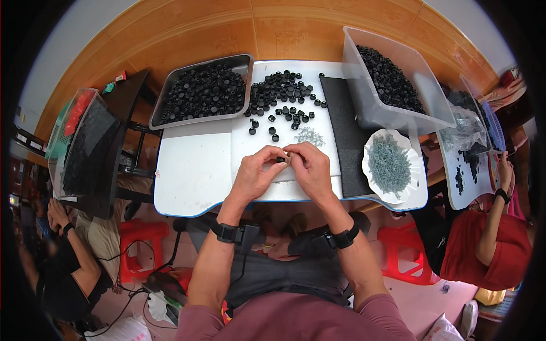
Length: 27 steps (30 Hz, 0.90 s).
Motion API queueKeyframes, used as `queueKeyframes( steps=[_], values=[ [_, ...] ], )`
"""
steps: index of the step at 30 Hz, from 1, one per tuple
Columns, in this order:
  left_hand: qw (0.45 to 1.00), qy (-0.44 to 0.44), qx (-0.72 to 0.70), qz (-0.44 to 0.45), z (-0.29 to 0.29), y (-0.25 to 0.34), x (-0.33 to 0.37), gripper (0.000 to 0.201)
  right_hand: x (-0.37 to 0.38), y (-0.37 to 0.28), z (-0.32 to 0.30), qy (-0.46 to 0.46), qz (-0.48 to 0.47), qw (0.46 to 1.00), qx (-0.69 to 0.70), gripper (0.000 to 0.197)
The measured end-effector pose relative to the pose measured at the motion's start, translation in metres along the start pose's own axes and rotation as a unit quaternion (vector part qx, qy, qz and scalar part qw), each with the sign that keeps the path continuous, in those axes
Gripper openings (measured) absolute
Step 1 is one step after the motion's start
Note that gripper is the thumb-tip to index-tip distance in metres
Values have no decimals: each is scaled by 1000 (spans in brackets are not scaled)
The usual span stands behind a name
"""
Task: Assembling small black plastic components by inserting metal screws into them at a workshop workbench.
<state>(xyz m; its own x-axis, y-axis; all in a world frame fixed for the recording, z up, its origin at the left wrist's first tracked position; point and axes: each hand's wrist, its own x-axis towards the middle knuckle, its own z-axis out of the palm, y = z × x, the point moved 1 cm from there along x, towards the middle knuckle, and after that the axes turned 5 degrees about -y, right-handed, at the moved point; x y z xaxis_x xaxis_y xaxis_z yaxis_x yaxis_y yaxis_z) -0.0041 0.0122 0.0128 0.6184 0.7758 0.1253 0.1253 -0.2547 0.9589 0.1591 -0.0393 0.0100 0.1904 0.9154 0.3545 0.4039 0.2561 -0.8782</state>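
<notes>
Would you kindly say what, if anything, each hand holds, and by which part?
Left hand: small black piece, apparently by its sides; right hand: cannot be told.

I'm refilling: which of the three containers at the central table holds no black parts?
The scalloped white plate: it holds thin greyish pieces; the metal tray and clear bin hold black parts.

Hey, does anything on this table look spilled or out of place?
Nothing clearly wrong. Black caps lie scattered beside the tray, and one stray cap sits apart by the mat's far corner, but they look loosely spread rather than spilled.
</notes>
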Motion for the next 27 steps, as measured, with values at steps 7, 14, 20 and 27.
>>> queueKeyframes(
  steps=[7,14,20,27],
  values=[
    [1000,6,18,-6,-1,2,-2,16,0,-2,0,-4,5,1000,-10,17],
    [1000,26,10,0,2,3,1,24,0,-1,0,10,4,1000,13,17],
    [999,9,48,-22,-3,3,1,23,1,3,-4,141,44,987,64,18],
    [999,39,-29,-13,5,-12,-2,22,-2,15,-3,123,29,992,27,16]
  ],
)
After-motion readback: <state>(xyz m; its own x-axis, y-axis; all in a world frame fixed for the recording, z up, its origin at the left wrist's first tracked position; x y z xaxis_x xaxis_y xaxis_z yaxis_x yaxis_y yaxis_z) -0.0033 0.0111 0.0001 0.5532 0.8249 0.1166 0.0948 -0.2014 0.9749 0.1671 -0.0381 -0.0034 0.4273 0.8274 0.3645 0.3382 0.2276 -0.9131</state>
